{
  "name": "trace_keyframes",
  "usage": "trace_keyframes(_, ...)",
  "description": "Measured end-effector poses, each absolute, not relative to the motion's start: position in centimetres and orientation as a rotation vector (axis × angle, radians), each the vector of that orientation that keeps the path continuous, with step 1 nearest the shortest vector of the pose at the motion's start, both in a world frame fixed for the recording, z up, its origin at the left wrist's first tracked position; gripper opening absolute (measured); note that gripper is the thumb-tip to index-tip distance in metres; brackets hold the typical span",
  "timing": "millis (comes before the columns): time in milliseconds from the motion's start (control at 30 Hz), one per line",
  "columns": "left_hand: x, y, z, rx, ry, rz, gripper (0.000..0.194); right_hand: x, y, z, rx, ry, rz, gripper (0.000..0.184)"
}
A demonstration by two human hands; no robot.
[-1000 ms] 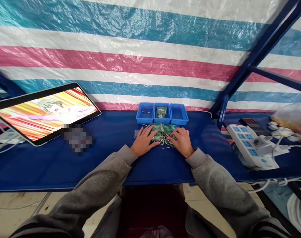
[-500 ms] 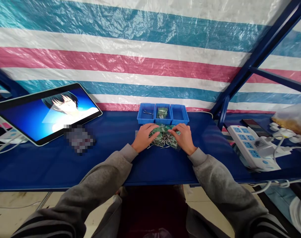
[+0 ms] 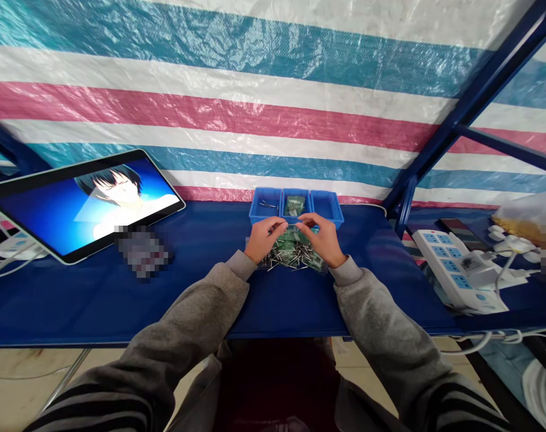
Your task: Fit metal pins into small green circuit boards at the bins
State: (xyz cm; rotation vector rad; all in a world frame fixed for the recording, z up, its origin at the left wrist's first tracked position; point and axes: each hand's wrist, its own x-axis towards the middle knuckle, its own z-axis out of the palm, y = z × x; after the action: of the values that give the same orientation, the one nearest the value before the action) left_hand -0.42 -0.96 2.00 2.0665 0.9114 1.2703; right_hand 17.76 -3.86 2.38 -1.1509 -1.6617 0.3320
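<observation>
One table (image 3: pixel 201 294) is bearing three boxes (image 3: pixel 326 207); one pile of packets and pins (image 3: pixel 294 251) is lying before them. Over it, the left hand (image 3: pixel 263 237) and right hand (image 3: pixel 322 236) are pinching, fingertips together, anything held being too small to tell.

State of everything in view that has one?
Left hand: above pile, fingertips close together, grip unclear
Right hand: same
Pile of metal pins and green packets: loosely heaped
Left blue bin: open-topped, few pins inside
Middle blue bin: open-topped, green packet inside
Right blue bin: open-topped
Tablet: screen lit, tilted
Power strip: plugged into
</observation>
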Motion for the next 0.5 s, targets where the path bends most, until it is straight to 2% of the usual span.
trace_keyframes(267,-0.40,-1.21,1.83,2.066,0.915,1.285,0.037,17.71,-4.31,1.96,-1.125,-1.797,0.231,0.031)
trace_keyframes(500,-0.22,-1.39,1.47,2.021,0.912,1.296,0.036,17.72,-4.50,1.84,-1.129,-1.793,0.199,0.035)
